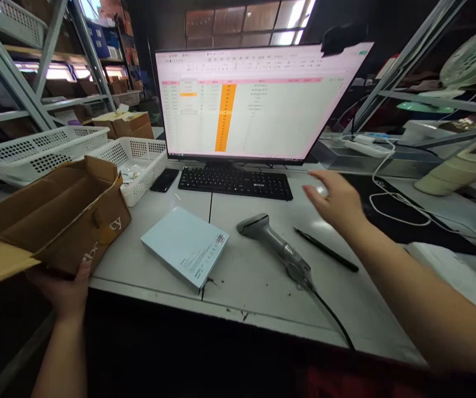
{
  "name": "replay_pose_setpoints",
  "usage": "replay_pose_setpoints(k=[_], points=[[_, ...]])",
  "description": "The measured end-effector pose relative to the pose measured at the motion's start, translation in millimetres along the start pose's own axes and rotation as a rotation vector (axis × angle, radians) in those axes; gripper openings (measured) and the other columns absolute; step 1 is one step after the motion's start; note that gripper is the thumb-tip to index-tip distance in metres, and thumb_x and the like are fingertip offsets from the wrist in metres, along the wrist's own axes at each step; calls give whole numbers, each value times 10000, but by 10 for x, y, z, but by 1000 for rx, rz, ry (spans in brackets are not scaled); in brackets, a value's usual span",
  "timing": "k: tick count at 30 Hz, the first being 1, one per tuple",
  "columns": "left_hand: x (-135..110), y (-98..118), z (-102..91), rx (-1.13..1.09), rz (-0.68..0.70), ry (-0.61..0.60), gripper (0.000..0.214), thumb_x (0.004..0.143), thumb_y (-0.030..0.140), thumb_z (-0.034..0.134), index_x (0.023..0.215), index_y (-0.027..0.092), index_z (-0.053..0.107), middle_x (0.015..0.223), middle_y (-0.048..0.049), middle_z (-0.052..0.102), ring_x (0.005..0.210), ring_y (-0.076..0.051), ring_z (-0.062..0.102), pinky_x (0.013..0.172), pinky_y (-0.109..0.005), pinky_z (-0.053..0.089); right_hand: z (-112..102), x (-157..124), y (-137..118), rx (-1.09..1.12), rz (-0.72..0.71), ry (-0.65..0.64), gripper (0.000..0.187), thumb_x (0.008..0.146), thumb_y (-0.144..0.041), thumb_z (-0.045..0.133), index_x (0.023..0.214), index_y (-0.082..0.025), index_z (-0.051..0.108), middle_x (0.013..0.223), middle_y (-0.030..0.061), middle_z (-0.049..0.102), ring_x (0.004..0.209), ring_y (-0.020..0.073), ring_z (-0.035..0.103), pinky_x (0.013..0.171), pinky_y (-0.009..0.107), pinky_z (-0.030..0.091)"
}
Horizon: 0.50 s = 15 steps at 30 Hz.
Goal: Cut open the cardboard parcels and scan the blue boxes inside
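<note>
My left hand (66, 287) grips the lower edge of an open brown cardboard box (97, 232), fingers under it and thumb on its side. The box stands tilted at the table's left front edge. My right hand (339, 199) hovers over the table right of the black keyboard (238, 181), slightly blurred, thumb and fingers apart. Just by its palm shows a small pale rounded thing (322, 191), partly hidden, whose kind I cannot tell. Between the hands lie a flat light-blue box (183, 243) with a barcode label, a grey barcode scanner (277, 243) and a black pen (327, 249).
A monitor (279, 121) showing a spreadsheet stands at the back. White perforated baskets (138, 160) and a black phone (165, 180) are at the left. The scanner's cable (335, 318) runs over the front edge. White cables (403, 213), a beige jug-like container (453, 168) and a fan (474, 55) are at the right.
</note>
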State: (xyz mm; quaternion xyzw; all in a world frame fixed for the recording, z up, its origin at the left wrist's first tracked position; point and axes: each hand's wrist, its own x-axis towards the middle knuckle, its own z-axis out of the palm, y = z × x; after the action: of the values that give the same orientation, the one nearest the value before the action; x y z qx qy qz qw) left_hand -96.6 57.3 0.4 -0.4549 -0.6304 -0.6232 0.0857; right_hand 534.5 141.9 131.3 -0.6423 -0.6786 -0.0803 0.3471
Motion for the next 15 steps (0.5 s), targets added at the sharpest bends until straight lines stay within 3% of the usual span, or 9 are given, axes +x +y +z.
replay_pose_setpoints(k=[2,4,7,11,15], points=[[-12,-27,7,-10,73,-20,1323,599,678,794,1606,69,190,1678,-310,285,1580,-403,364,1315,-559,321,69,-252,-757,216,-198,-273,572,1027,-505,586,1504,-192,628,1465,193,662,1321,309,654,1162,508,497],[-21,-53,8,14,97,-19,1305,642,685,785,1619,66,181,1666,-301,322,1571,-392,378,1316,-560,314,193,-591,-1427,266,-417,-529,790,894,-647,761,1574,-285,581,1708,158,422,1554,405,427,1242,649,387],[-19,-79,2,40,76,-19,1309,644,714,772,1624,81,177,1678,-274,324,1579,-388,359,1329,-550,285,415,-1015,-2071,164,-476,-683,1029,674,-736,913,1576,-362,589,1805,142,196,1628,569,113,1208,878,141],[4,-79,-23,33,21,-84,1313,641,606,808,1640,71,144,1708,-288,242,1615,-380,304,1345,-497,267,634,-1178,-2264,116,-322,-665,1015,682,-682,937,1587,-397,575,1807,126,196,1626,588,58,1195,901,69],[15,-44,-50,41,-21,-120,1300,631,467,854,1655,97,143,1701,-280,263,1595,-388,334,1335,-513,291,719,-1130,-2156,233,-243,-612,886,698,-576,945,1513,-380,659,1761,87,338,1632,533,135,1257,804,179]])
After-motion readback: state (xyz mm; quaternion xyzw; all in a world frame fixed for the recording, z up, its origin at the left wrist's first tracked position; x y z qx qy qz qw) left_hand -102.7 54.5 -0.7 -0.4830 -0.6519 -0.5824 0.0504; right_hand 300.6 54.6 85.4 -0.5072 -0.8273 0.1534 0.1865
